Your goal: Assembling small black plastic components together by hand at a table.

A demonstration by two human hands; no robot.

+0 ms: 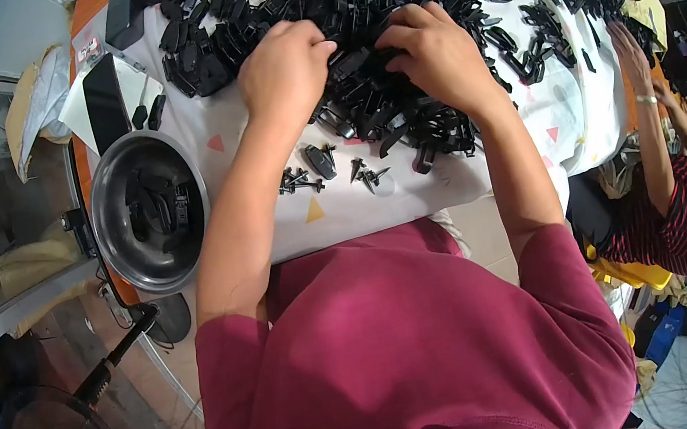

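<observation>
Fingers of the left hand (pixel 284 67) bend down into the black plastic pieces (pixel 364 90), tips out of sight, so whether they pinch anything cannot be told. The right hand (pixel 431 43) curls over the same heap, thumb near the bent forefinger; its hold is unclear too. Working through such a tangle probably goes best with light fingertip lifts, freeing one piece at a time rather than raking, which might scatter others. The pieces lie between and beneath both hands and spread well past them across the cloth-covered counter (pixel 285 242). Nearer the body, loose screws (pixel 298 180) rest on the cloth between the forearms. Left of the left forearm, a metal bowl (pixel 136 263) holds more black pieces; far right, another person's arms (pixel 653 138) reach forward.
</observation>
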